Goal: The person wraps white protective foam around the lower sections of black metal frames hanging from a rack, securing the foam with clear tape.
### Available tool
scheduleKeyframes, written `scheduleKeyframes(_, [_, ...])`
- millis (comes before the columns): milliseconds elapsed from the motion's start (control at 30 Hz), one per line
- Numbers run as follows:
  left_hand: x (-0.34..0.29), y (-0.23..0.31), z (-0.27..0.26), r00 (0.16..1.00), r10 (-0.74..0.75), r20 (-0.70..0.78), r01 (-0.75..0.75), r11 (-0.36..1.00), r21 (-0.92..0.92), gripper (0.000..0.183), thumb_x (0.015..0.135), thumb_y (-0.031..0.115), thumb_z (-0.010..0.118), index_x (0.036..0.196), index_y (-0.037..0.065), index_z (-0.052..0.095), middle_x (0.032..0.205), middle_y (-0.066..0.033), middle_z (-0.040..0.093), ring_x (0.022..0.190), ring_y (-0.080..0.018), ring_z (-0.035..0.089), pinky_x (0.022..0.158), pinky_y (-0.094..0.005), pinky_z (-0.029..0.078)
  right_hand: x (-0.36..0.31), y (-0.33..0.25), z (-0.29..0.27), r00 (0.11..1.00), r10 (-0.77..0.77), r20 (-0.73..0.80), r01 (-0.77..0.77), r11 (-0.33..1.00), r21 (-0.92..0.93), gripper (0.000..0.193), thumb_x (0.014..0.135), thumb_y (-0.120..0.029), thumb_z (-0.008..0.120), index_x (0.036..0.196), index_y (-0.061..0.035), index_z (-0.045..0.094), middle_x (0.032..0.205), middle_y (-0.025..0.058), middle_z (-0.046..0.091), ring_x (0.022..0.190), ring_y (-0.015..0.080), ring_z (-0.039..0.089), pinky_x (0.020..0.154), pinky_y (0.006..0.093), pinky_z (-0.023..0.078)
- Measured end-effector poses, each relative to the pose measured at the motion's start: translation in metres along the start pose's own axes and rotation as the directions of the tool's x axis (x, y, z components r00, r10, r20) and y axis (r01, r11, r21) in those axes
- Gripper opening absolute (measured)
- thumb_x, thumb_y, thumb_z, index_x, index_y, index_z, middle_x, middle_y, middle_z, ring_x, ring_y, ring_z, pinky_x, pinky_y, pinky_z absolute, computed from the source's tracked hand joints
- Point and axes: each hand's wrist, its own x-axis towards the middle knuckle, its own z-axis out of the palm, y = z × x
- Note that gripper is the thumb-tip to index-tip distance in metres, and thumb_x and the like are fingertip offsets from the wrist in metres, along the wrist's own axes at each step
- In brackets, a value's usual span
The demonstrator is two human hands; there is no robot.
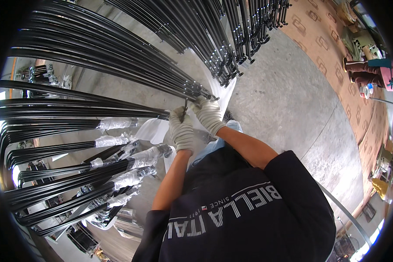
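Both my hands wear white ribbed work gloves and are close together in the middle of the view. My left hand [181, 131] is closed round a short, slim dark metal piece [185, 106] that sticks up from the fingers; its exact kind is too small to make out. Just right of it, my right hand [208, 115] has its fingers curled at the lower ends of a bundle of long black metal tubes [161, 72]. What those fingers grip is hidden by the glove. Small fittings show at the tube ends beside it.
More black tubes [201, 39] hang at the top. On the left, bent black tubes [52, 153] have ends wrapped in clear plastic [148, 156]. White sheeting [155, 130] lies below the tubes. A person [371, 72] stands at the far right on patterned flooring [323, 48].
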Motion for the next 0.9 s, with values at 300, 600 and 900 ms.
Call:
scheduleKeyframes(300, [-0.007,-0.014,-0.012,0.964,-0.265,-0.009,0.258,0.945,-0.202,0.018,0.069,0.007,0.063,0.086,0.005,0.055,0.078,-0.0025,0.056,0.068,-0.0116,0.051,0.067,-0.0236,0.041,0.007,-0.011,-0.018,0.996,-0.089,-0.014,0.081,0.811,0.580,0.008,0.073,-0.009,0.058,0.077,-0.0039,0.054,0.072,0.0047,0.055,0.064,0.0138,0.051,0.059,0.0258,0.042])
scheduleKeyframes(600, [0.049,-0.022,-0.080,0.966,0.256,0.026,-0.256,0.966,0.016,0.056,0.059,0.017,0.069,0.109,0.006,0.046,0.112,-0.0105,0.045,0.100,-0.0218,0.044,0.086,-0.0311,0.034,0.029,-0.008,-0.026,0.936,-0.265,0.234,-0.045,0.568,0.822,0.003,0.077,-0.006,0.051,0.079,-0.0035,0.051,0.075,0.0012,0.055,0.066,0.0062,0.044,0.061,0.0200,0.040])
scheduleKeyframes(900, [0.085,-0.027,-0.104,0.882,-0.027,0.471,-0.369,0.580,0.726,0.023,0.067,0.020,0.064,0.085,0.006,0.060,0.074,-0.0134,0.060,0.072,-0.0310,0.055,0.063,-0.0347,0.043,0.035,-0.007,-0.009,0.984,-0.010,0.175,-0.137,0.579,0.804,0.008,0.080,-0.010,0.049,0.084,-0.0030,0.050,0.065,0.0009,0.049,0.060,0.0087,0.044,0.055,0.0207,0.039])
